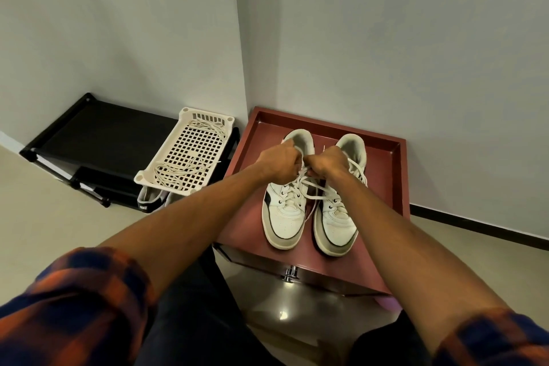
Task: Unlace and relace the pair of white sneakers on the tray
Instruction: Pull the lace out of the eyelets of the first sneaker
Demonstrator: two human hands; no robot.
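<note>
Two white sneakers stand side by side, toes toward me, on a dark red tray. Over the tongue of the left sneaker my left hand and my right hand meet, each closed on a piece of its white lace. Loose loops of that lace trail across to the right sneaker, which is laced through its lower eyelets. My hands hide the upper eyelets of the left sneaker.
A cream perforated basket with loose cream laces lies on a black shoe rack to the left. A black-and-white shoe sits under it. Walls close in behind. The tray rests on a red cabinet with a chrome knob.
</note>
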